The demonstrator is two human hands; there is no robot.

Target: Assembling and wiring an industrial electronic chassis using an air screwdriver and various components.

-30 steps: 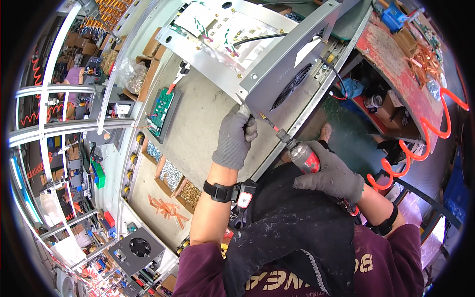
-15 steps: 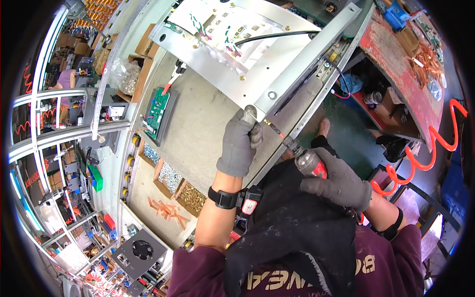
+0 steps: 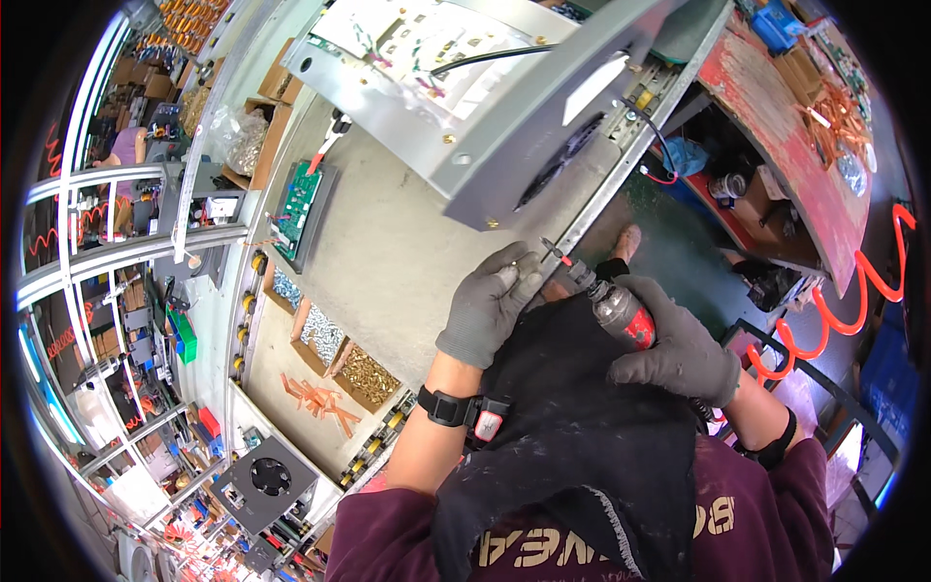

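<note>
The right hand [image 3: 679, 351], in a grey glove, is wrapped tight around a red-and-black powered screwdriver [image 3: 613, 306]. The gloved left hand [image 3: 490, 303] pinches its thin bit [image 3: 557, 254] just below the grey sheet-metal chassis [image 3: 504, 107] on the pale tabletop [image 3: 388, 262].

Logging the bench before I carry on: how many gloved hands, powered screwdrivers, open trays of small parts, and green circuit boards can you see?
Gloved hands: 2, left hand and right hand
Powered screwdriver: 1
Open parts trays: 3
Green circuit board: 1
Total: 7
</note>
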